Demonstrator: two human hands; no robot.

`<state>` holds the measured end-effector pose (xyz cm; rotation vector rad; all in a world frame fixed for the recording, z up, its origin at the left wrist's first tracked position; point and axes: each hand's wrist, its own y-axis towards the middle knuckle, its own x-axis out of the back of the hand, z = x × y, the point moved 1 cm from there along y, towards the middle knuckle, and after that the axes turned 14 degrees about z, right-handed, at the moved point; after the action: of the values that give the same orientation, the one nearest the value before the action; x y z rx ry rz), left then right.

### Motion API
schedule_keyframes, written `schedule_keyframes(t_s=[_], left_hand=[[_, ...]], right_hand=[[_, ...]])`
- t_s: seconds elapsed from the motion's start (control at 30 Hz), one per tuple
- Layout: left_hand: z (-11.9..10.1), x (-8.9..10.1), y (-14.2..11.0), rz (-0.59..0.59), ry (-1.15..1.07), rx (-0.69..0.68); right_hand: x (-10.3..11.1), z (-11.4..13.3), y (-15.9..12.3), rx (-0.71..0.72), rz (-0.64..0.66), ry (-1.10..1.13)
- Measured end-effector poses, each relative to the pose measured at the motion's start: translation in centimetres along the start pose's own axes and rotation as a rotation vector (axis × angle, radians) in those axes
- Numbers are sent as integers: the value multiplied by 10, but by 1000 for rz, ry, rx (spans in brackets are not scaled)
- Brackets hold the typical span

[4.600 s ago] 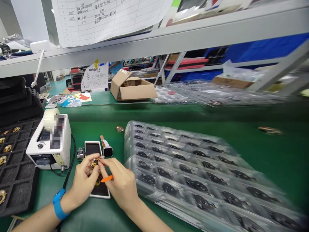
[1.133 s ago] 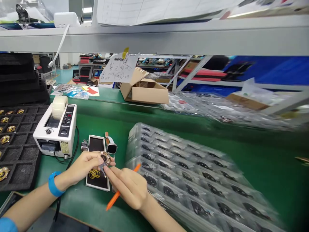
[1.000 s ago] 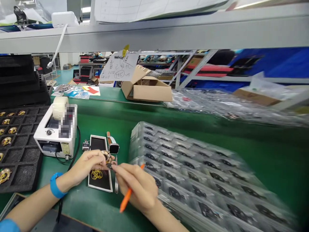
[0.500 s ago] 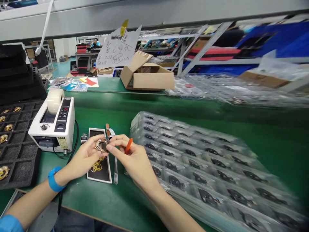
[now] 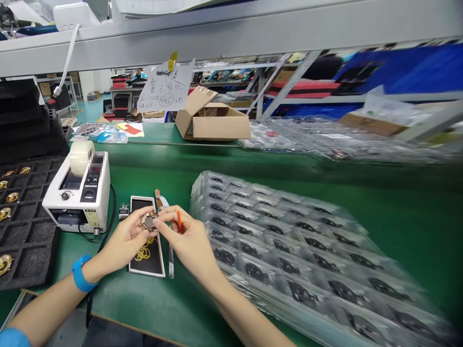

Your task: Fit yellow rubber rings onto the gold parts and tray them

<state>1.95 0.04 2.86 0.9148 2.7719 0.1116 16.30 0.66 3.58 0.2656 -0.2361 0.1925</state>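
A person's left hand [image 5: 125, 241] grasped a round gold-rimmed part [image 5: 149, 222] by its left side, fingers at the far edge and thumb at the near, above a white-rimmed tray [image 5: 162, 262] on a green bench [image 5: 170, 308]. The right hand [image 5: 190, 237] met the part from the right, thumb and fingertips at its grey face, with an orange tool [image 5: 179, 221] gripped upright among the fingers. Whether those fingertips pinched the face or merely pressed on it was too small to tell. Good handling seemed to call for a steady left hold on the rim alone, light and even pressure from the right, and a level face so that nothing slid. The orange tip was best held clear of the surface, which it might have marked. Yellow rings [image 5: 143, 251] lay in the tray just below, within easy catch of any dropped piece. A white tape dispenser [image 5: 77, 193] stood to the left, a stack of clear blister trays [image 5: 275, 260] to the right.
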Motion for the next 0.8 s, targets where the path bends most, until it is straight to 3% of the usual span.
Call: schedule_keyframes(t_s=[0.17, 0.43, 0.8], left_hand=[[2, 0, 1, -23, 15, -3], [4, -1, 3, -92, 44, -9], [6, 0, 4, -89, 58, -28]], right_hand=[[-6, -2, 0, 32, -49, -101], [-6, -4, 0, 39, -16, -167], [-7, -4, 3, 61, 17, -237]])
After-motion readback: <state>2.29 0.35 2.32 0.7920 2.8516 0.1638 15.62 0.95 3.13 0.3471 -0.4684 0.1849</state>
